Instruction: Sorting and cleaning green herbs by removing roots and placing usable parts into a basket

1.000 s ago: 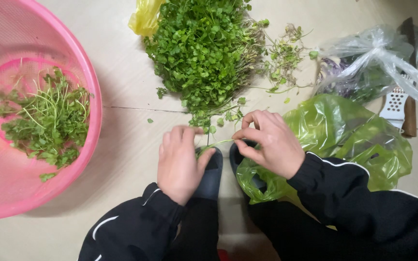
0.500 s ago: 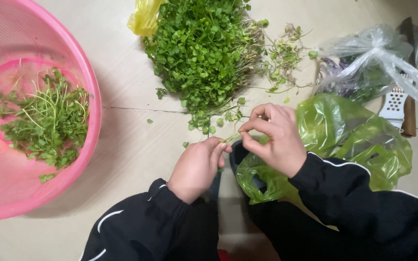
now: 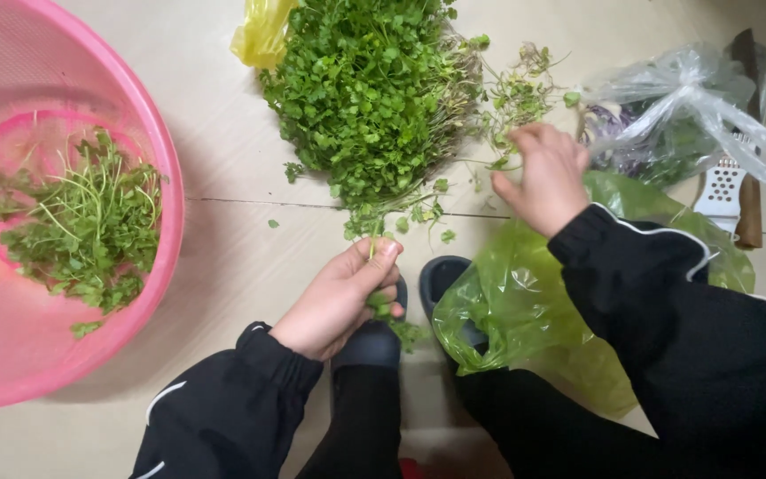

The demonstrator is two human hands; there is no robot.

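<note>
My left hand (image 3: 340, 297) is closed around a small bunch of leafy green sprigs (image 3: 381, 232), stems pinched between thumb and fingers, just below the big pile of greens (image 3: 372, 84) on the floor. Up and to the right, my right hand (image 3: 543, 176) hovers over the scattered trimmings (image 3: 518, 89) beside the pile, fingers curled; whether it holds anything I cannot tell. On the left, a pink plastic basin (image 3: 160, 146) holds picked greens (image 3: 86, 226).
A light green plastic bag (image 3: 511, 306) lies under my right arm. A clear plastic bag (image 3: 689, 102) with vegetables and a white grater (image 3: 720, 186) sit at the right. A yellow bag (image 3: 261, 34) pokes out behind the pile. My dark slippers (image 3: 370, 341) are below.
My right hand has left the left hand and moved up and right toward the trimmings. The left hand stays low, holding the sprigs alone.
</note>
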